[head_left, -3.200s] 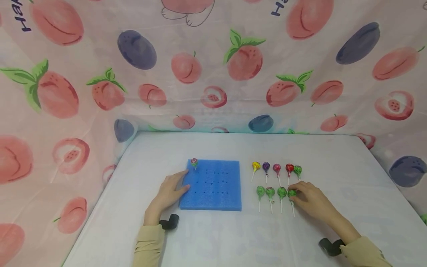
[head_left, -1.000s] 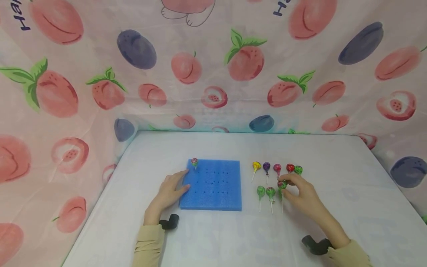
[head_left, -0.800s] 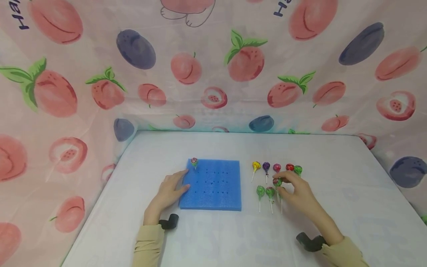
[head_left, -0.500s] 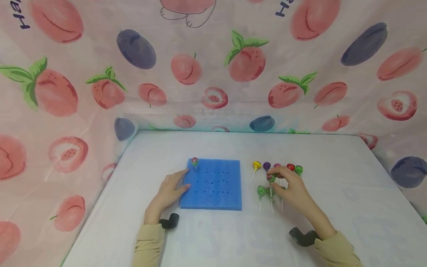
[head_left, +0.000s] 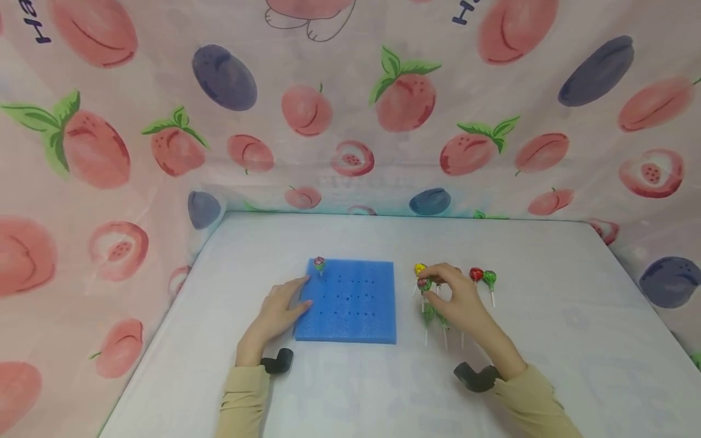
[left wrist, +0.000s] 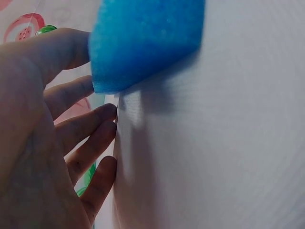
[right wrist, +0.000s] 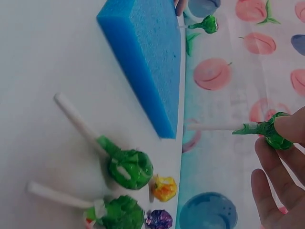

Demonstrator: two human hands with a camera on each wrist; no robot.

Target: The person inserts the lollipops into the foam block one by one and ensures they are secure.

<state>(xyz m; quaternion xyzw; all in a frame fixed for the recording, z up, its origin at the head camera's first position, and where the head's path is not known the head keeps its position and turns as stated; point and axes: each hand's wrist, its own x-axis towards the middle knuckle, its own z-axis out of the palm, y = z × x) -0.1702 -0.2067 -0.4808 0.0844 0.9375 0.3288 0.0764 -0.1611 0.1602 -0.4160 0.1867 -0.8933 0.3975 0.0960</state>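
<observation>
A blue foam block (head_left: 350, 331) with rows of small holes lies flat on the table. One green-and-pink lollipop (head_left: 319, 263) stands upright in its far left corner. Against the block's left edge rests my left hand (head_left: 276, 310), thumb and fingers spread and loosely extended. My right hand (head_left: 460, 304) pinches a green-wrapped lollipop (right wrist: 278, 132) by its candy head between thumb and fingers. Its white stick points down in the head view, above the table and to the right of the block. That hand partly hides the lollipops beneath it.
Near the right hand lie a yellow lollipop (head_left: 419, 267), a purple one (right wrist: 159, 219), a red one (head_left: 476, 274) and a green one (head_left: 489, 277). Closer to me are several green lollipops (right wrist: 131, 169). A fruit-patterned cloth (head_left: 350, 109) rises behind the table.
My right hand picked up the rightmost lollipop of the near row and carried it left, over the other lollipops, toward the block. The left hand stayed at the block's edge.
</observation>
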